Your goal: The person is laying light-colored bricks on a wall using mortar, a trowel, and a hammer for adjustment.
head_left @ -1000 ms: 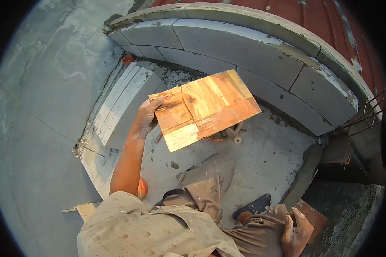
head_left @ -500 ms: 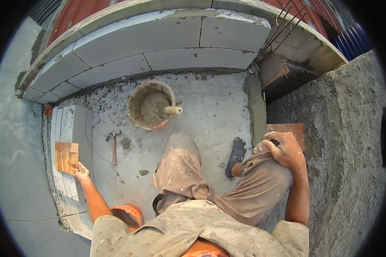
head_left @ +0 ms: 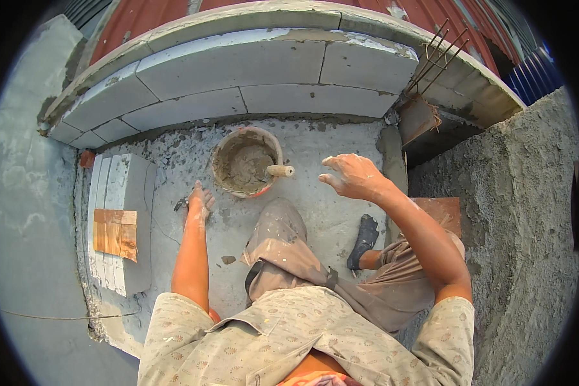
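Note:
A round bucket (head_left: 224, 184) coated in dried mortar stands ahead of me, with wet grey mortar (head_left: 246, 161) inside. The pale handle (head_left: 281, 171) of a tool juts over its right rim; its blade is hidden. To the right of that handle, my right hand (head_left: 352, 175) hangs in the air, thumb and fingers apart, holding nothing. My left hand (head_left: 201, 198) is stretched forward left of the bucket, its fingers extended and apart. A hammer's dark head (head_left: 181, 204) shows beside the left wrist, while my forearm covers the rest of it.
On the left stand several light grey blocks (head_left: 128, 193) with a wooden piece (head_left: 115, 233) on top. A low block wall (head_left: 238, 64) curves across the far side. Steel bars (head_left: 439, 61) stick up at the far right, above a rough cement wall (head_left: 514, 225).
My left hand has left the wooden piece and moved forward and right, beside the bucket. My right hand has come off my knee and reached forward and left. The view has shifted slightly.

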Action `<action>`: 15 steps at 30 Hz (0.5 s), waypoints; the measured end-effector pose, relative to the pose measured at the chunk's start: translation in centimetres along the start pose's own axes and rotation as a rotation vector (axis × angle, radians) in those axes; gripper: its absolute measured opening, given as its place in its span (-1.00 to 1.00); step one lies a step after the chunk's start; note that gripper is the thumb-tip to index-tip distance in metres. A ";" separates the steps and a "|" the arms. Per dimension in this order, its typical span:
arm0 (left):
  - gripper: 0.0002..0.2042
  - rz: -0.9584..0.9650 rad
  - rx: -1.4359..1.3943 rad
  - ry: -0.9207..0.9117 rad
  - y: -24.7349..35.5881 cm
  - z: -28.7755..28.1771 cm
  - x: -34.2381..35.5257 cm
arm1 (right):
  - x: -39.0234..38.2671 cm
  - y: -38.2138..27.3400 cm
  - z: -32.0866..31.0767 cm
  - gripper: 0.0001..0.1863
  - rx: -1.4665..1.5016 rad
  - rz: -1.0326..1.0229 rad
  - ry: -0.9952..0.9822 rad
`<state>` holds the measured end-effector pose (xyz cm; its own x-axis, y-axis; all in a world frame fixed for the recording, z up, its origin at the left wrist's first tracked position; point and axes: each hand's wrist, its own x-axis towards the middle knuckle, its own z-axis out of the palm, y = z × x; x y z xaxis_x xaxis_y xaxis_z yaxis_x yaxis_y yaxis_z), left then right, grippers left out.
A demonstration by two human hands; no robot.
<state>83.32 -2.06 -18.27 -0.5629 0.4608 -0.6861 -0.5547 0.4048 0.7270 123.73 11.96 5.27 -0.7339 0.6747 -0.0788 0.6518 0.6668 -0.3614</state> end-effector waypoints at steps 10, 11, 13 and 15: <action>-0.53 0.170 0.009 -0.079 0.9 2.9 5.2 | 14.4 -4.2 15.8 -0.72 0.097 0.190 -0.542; -0.58 0.296 0.038 -0.026 0.1 2.8 5.8 | 14.9 -4.5 15.1 -0.73 0.124 0.254 -0.624; -0.61 0.470 0.046 0.257 0.0 9.3 3.1 | 14.4 -2.7 11.9 -0.73 0.046 0.251 -0.576; -0.65 0.431 0.239 0.070 2.7 13.5 -3.2 | 12.7 -1.9 7.1 -0.75 -0.101 0.150 -0.453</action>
<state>91.91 8.27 -13.73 -0.7548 0.5751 -0.3156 -0.1108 0.3625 0.9254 111.79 17.03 -1.62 -0.6251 0.5748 -0.5280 0.7557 0.6150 -0.2251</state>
